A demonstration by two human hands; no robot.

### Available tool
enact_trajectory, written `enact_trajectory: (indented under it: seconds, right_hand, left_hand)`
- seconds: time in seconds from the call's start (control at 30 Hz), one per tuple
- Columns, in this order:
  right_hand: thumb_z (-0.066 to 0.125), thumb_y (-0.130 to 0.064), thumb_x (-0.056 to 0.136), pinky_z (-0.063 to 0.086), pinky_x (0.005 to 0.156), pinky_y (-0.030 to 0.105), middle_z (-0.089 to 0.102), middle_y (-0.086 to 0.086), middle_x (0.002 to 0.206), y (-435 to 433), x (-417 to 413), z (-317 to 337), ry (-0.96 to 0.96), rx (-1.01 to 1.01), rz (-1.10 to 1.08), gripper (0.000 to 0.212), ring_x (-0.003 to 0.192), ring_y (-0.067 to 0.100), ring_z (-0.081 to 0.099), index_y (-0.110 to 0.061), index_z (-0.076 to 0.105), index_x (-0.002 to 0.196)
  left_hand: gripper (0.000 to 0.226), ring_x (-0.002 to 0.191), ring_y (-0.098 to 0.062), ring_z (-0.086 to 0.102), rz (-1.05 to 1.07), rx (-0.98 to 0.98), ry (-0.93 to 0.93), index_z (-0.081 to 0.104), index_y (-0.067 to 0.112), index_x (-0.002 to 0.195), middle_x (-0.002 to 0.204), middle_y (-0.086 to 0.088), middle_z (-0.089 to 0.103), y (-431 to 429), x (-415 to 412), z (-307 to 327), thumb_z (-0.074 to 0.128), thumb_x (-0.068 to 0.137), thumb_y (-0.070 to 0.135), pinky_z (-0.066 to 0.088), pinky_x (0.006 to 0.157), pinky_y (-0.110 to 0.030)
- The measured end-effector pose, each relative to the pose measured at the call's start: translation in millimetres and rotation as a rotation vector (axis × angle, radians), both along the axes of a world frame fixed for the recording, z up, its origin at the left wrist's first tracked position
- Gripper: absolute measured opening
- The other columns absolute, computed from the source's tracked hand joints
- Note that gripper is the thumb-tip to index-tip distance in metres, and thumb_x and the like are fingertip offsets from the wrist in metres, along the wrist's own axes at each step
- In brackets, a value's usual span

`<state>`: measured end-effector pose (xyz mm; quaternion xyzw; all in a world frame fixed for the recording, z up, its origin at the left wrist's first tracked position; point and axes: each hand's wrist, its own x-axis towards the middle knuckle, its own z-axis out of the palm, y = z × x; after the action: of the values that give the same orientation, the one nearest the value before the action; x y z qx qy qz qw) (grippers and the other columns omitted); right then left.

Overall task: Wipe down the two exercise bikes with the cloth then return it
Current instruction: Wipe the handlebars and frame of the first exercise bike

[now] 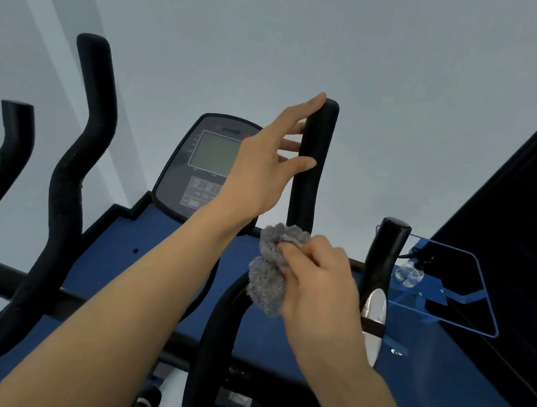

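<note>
A grey fluffy cloth (268, 271) is bunched in my right hand (321, 285) and pressed against the lower part of a black upright handlebar (313, 161) of the exercise bike. My left hand (265, 165) is higher on the same bar, fingers spread and touching its top without closing around it. The bike's console (207, 168) with a grey screen stands just behind my left hand. A second pair of black curved handlebars (78, 158) rises at the left.
A short black grip with a silver sensor plate (379, 286) stands at the right of the cloth. A blue wire holder (443, 288) with a small clear bottle (410, 273) hangs beside it. A dark panel (529, 237) fills the right; a pale wall is behind.
</note>
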<state>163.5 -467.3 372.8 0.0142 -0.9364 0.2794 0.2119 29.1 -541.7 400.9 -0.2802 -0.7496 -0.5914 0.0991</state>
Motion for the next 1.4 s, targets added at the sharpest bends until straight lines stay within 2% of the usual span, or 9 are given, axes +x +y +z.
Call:
enact_trajectory:
  seconds: [0.13,0.2,0.4,0.5,0.73,1.0,1.1,1.27,1.4]
  right_hand:
    - [0.060,0.003,0.083,0.039,0.070,0.005,0.051,0.000,0.086,9,7,-4,0.009,-0.108,0.054,0.025,0.078,0.016,0.050,-0.004,0.066,0.106]
    - [0.060,-0.004,0.085,0.035,0.073,-0.003,0.052,-0.003,0.091,18,9,1,0.062,-0.170,-0.006,0.026,0.080,0.007,0.049,-0.009,0.065,0.110]
    - [0.059,-0.010,0.087,0.036,0.089,0.016,0.059,0.000,0.114,31,-11,9,0.138,-0.132,-0.082,0.028,0.103,0.014,0.052,-0.013,0.062,0.114]
    - [0.058,-0.010,0.088,0.025,0.085,0.009,0.059,0.003,0.120,28,-25,5,0.109,-0.059,-0.043,0.029,0.105,0.020,0.050,-0.013,0.060,0.116]
    - [0.063,0.008,0.076,0.035,0.066,0.019,0.068,0.013,0.096,7,-4,-8,0.132,0.023,-0.030,0.027,0.080,0.027,0.053,-0.003,0.067,0.100]
    - [0.062,0.002,0.082,0.032,0.067,0.020,0.069,0.012,0.095,7,-7,4,0.094,0.011,-0.036,0.020,0.078,0.025,0.050,-0.004,0.066,0.101]
    - [0.067,0.010,0.073,0.044,0.060,0.030,0.069,0.012,0.088,-3,-7,-3,0.094,0.032,-0.046,0.026,0.074,0.024,0.047,-0.003,0.067,0.095]
    - [0.074,0.006,0.068,0.041,0.059,0.018,0.071,0.005,0.085,-15,9,-17,0.142,0.067,-0.017,0.031,0.071,0.019,0.050,-0.005,0.068,0.096]
    - [0.064,-0.006,0.082,0.034,0.071,0.003,0.061,-0.013,0.086,-1,10,-11,0.115,-0.159,-0.008,0.023,0.078,0.011,0.046,-0.015,0.067,0.104]
  left_hand:
    - [0.069,0.098,0.001,0.057,-0.011,-0.022,-0.006,0.037,0.046,0.128,0.114,0.019,0.054,-1,4,2,0.060,0.084,-0.001,0.044,0.073,-0.009]
    - [0.070,0.096,0.002,0.057,-0.018,-0.048,-0.007,0.037,0.046,0.130,0.114,0.015,0.056,-3,4,3,0.061,0.084,0.000,0.044,0.072,-0.009]
    - [0.072,0.097,-0.001,0.058,-0.027,-0.087,0.010,0.033,0.046,0.132,0.114,0.016,0.053,-5,6,5,0.061,0.084,0.001,0.044,0.074,-0.009]
    - [0.071,0.100,0.000,0.056,-0.032,-0.070,0.029,0.033,0.045,0.129,0.114,0.025,0.049,-4,7,5,0.060,0.083,-0.002,0.042,0.075,-0.007]
    - [0.072,0.094,0.013,0.052,-0.030,-0.064,0.034,0.034,0.044,0.127,0.112,0.029,0.047,-4,4,6,0.061,0.081,-0.004,0.041,0.074,-0.005]
    - [0.072,0.095,0.012,0.053,-0.026,-0.073,0.056,0.034,0.042,0.127,0.111,0.027,0.047,-3,7,7,0.060,0.081,-0.005,0.040,0.074,-0.003]
    - [0.072,0.098,0.006,0.054,-0.031,-0.063,0.056,0.034,0.041,0.128,0.111,0.027,0.047,-3,5,7,0.060,0.080,-0.006,0.040,0.075,-0.004]
    - [0.073,0.101,-0.003,0.055,-0.045,-0.066,0.059,0.034,0.039,0.131,0.113,0.023,0.048,-2,5,5,0.059,0.081,-0.007,0.042,0.076,-0.006]
    - [0.073,0.107,-0.005,0.053,-0.065,-0.156,0.069,0.029,0.034,0.141,0.121,0.019,0.044,-6,10,8,0.060,0.084,0.000,0.041,0.079,-0.006]
